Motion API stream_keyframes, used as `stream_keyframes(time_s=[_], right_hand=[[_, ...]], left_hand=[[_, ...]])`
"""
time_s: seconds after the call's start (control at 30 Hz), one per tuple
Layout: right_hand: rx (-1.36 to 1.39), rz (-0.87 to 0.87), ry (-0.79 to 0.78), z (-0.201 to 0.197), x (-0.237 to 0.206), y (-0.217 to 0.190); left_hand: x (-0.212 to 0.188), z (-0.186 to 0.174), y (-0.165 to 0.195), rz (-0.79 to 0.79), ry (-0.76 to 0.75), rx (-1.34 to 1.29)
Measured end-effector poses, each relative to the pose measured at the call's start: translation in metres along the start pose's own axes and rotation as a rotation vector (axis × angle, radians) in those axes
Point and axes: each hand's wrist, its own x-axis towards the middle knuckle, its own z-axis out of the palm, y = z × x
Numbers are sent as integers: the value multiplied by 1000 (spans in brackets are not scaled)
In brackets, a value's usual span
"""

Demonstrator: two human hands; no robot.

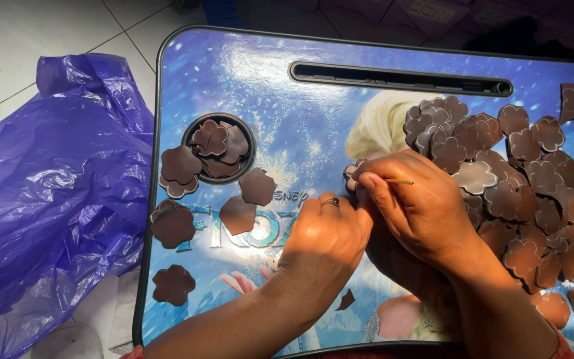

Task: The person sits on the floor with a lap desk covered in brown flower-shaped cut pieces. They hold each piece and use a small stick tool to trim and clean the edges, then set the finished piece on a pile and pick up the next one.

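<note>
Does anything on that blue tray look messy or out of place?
Somewhat. A few brown flower-shaped pieces spill over the rim of the round cup recess, and a small brown scrap lies alone near the left hand. Nothing looks damaged.

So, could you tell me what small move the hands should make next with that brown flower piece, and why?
Probably lift the finished brown flower piece over to the few pieces by the round recess. Both the left hand and right hand pinch it, the thin stick rests above, and the big pile waits at right.
</note>
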Motion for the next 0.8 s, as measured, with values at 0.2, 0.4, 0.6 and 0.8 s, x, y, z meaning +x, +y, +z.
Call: stream_keyframes(time_s=[0.2,0.4,0.6,0.8], right_hand=[[17,-51,-25,-2,1,-4],[-20,-56,-39,-5,0,-5],[3,-5,-34,-4,-3,-3],[27,25,-2,-1,-6,0]], left_hand=[[0,0,1,11,-29,11],[0,0,2,-4,-54,2],[-1,1,1,5,-21,8],[-1,-2,1,21,-39,7]])
